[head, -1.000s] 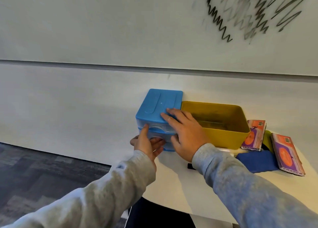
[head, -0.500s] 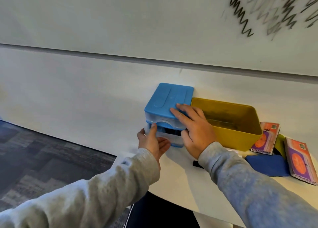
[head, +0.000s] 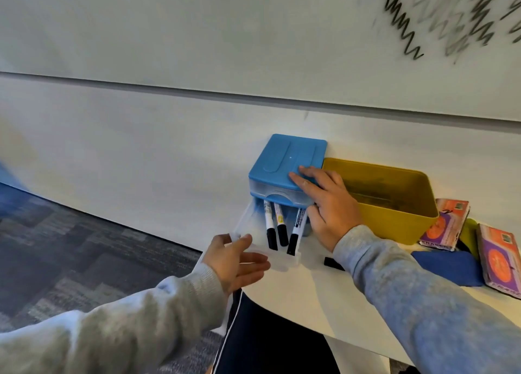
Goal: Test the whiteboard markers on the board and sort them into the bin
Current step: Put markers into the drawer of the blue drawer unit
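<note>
L hand [head: 235,256] holds drawer [head: 255,242] w/ 3 markers [head: 277,227]; R hand [head: 327,201] on blue box [head: 287,165]

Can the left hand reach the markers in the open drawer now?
Probably yes. The left hand is at the front of the pulled-out drawer, and the markers lie uncovered inside.

markers [head: 277,227] in drawer [head: 245,221], bin [head: 394,221] right
</note>
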